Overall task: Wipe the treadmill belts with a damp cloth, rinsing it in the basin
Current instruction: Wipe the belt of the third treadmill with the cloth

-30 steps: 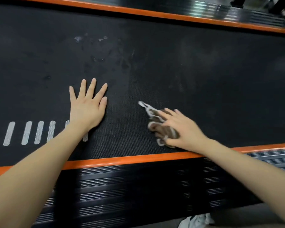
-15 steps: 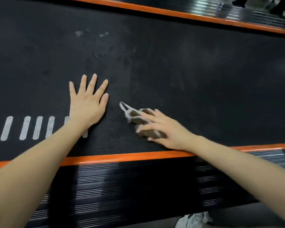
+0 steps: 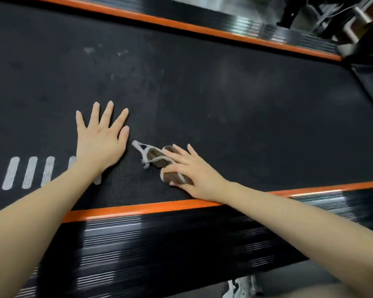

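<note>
The black treadmill belt (image 3: 235, 100) runs across the view, with pale smudges at its upper left. My left hand (image 3: 100, 145) lies flat on the belt, fingers spread and straight. Just to its right, my right hand (image 3: 194, 173) presses a crumpled brown cloth with white trim (image 3: 154, 157) onto the belt. Its thumb and forefinger curl round the bunched part, and its other fingers stretch over the cloth. A white loop of trim sticks out toward my left hand. No basin is in view.
Orange side rails (image 3: 138, 208) border the belt near and far, with ribbed black foot strips (image 3: 159, 244) outside them. White dash marks (image 3: 30, 172) sit on the belt at left. A white rag (image 3: 241, 287) lies on the floor below. Machine parts (image 3: 353, 24) stand at upper right.
My right hand has slid the cloth leftward along the belt, close to my left hand. My left hand has stayed flat in place.
</note>
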Motion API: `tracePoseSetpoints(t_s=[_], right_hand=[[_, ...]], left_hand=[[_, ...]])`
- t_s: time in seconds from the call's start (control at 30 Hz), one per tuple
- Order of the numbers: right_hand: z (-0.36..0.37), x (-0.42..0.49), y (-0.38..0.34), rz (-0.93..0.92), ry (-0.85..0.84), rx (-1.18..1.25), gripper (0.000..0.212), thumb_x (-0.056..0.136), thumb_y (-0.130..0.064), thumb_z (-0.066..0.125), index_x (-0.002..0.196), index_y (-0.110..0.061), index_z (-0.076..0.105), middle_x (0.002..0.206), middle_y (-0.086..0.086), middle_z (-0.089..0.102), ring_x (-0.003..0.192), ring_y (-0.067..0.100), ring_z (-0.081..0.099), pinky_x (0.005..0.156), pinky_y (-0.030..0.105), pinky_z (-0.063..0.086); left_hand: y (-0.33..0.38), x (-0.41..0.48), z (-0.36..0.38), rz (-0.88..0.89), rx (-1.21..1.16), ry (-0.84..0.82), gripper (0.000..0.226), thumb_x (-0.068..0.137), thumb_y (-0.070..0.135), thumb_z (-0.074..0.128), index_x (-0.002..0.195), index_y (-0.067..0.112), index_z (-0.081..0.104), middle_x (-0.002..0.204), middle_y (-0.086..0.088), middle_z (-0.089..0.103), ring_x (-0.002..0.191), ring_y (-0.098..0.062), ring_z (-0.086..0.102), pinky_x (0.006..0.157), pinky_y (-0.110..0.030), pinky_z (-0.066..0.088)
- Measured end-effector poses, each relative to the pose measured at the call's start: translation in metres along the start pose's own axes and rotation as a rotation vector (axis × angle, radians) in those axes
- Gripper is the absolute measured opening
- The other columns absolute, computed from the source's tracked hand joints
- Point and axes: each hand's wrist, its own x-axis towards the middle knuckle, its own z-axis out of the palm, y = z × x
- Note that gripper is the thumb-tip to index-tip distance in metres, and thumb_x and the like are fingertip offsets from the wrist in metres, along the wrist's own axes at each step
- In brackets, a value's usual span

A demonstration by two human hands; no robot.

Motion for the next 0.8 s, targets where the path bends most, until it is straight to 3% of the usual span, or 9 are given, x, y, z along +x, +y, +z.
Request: tracePoseSetpoints(t_s=[0.07, 0.17, 0.27, 0.37, 0.43, 0.57, 0.63, 0.7, 0.8], right_hand=[[-0.013, -0.02, 0.014, 0.112, 0.053, -0.012, 0.032, 0.087, -0.017, 0.064, 0.118, -0.018, 0.061, 0.15, 0.008, 0.036, 0.142, 0.033, 0.021, 0.113, 0.05, 0.009], [-0.04, -0.061, 0.053, 0.533, 0.283, -0.01, 0.03, 0.089, -0.017, 0.061, 0.119, -0.02, 0.061, 0.146, 0.007, 0.041, 0.141, 0.032, 0.026, 0.113, 0.053, 0.016], [-0.05, -0.079, 0.082, 1.029, 0.553, 0.012, 0.024, 0.092, -0.028, 0.056, 0.114, -0.021, 0.057, 0.122, 0.007, 0.058, 0.126, 0.034, 0.044, 0.106, 0.056, 0.029], [-0.051, -0.038, 0.099, 1.284, 0.738, 0.016, 0.027, 0.092, -0.039, 0.05, 0.106, -0.017, 0.055, 0.112, 0.01, 0.061, 0.119, 0.034, 0.045, 0.105, 0.059, 0.027], [-0.05, 0.01, 0.101, 1.218, 0.732, -0.026, 0.028, 0.091, -0.04, 0.049, 0.104, -0.016, 0.056, 0.111, 0.009, 0.061, 0.118, 0.035, 0.045, 0.104, 0.057, 0.027], [-0.023, 0.118, 0.053, 0.601, 0.506, -0.015, 0.022, 0.092, -0.036, 0.053, 0.104, -0.019, 0.06, 0.114, 0.002, 0.06, 0.122, 0.03, 0.041, 0.107, 0.058, 0.021], [-0.017, 0.138, 0.033, 0.392, 0.41, -0.046, 0.024, 0.093, -0.035, 0.053, 0.11, -0.018, 0.058, 0.113, -0.001, 0.059, 0.123, 0.026, 0.041, 0.11, 0.06, 0.016], [-0.027, 0.135, 0.057, 0.342, 0.425, -0.119, 0.024, 0.093, -0.034, 0.053, 0.111, -0.02, 0.058, 0.118, -0.003, 0.058, 0.125, 0.023, 0.04, 0.11, 0.057, 0.016], [-0.062, 0.105, 0.136, 0.649, 0.572, -0.138, 0.017, 0.091, -0.035, 0.053, 0.1, -0.022, 0.058, 0.114, 0.003, 0.06, 0.121, 0.03, 0.044, 0.106, 0.058, 0.023]], left_hand=[[-0.001, 0.001, 0.0, 0.001, 0.003, -0.003, 0.052, 0.1, 0.045, 0.014, 0.149, 0.033, 0.024, 0.158, -0.006, 0.019, 0.145, -0.032, 0.01, 0.112, -0.06, 0.004], [-0.001, 0.0, 0.0, -0.008, 0.001, -0.022, 0.053, 0.098, 0.047, 0.015, 0.149, 0.034, 0.022, 0.159, -0.004, 0.016, 0.146, -0.03, 0.006, 0.112, -0.058, 0.001], [0.0, -0.002, 0.0, -0.009, -0.003, -0.019, 0.053, 0.098, 0.046, 0.016, 0.15, 0.033, 0.021, 0.159, -0.005, 0.015, 0.146, -0.031, 0.006, 0.112, -0.058, 0.001], [0.001, -0.002, 0.0, -0.012, 0.009, -0.015, 0.053, 0.098, 0.045, 0.017, 0.15, 0.033, 0.021, 0.159, -0.005, 0.015, 0.146, -0.031, 0.007, 0.112, -0.058, 0.002], [0.002, -0.003, 0.002, -0.017, -0.004, 0.002, 0.052, 0.099, 0.043, 0.019, 0.149, 0.032, 0.028, 0.157, -0.006, 0.021, 0.145, -0.031, 0.012, 0.112, -0.058, 0.005], [0.001, -0.001, 0.003, -0.039, 0.012, 0.025, 0.061, 0.091, 0.049, 0.011, 0.144, 0.033, 0.039, 0.153, -0.005, 0.033, 0.142, -0.03, 0.023, 0.112, -0.056, 0.012], [-0.001, 0.0, 0.003, -0.046, 0.007, 0.02, 0.065, 0.089, 0.053, 0.006, 0.144, 0.037, 0.036, 0.154, -0.002, 0.031, 0.144, -0.027, 0.021, 0.114, -0.054, 0.011], [-0.003, 0.001, 0.002, -0.045, -0.004, 0.038, 0.067, 0.087, 0.055, 0.003, 0.145, 0.039, 0.033, 0.154, 0.0, 0.029, 0.145, -0.025, 0.019, 0.115, -0.052, 0.01], [-0.004, -0.001, 0.002, -0.043, 0.006, 0.036, 0.071, 0.084, 0.058, -0.003, 0.146, 0.041, 0.027, 0.157, 0.003, 0.023, 0.146, -0.021, 0.013, 0.116, -0.049, 0.007]])
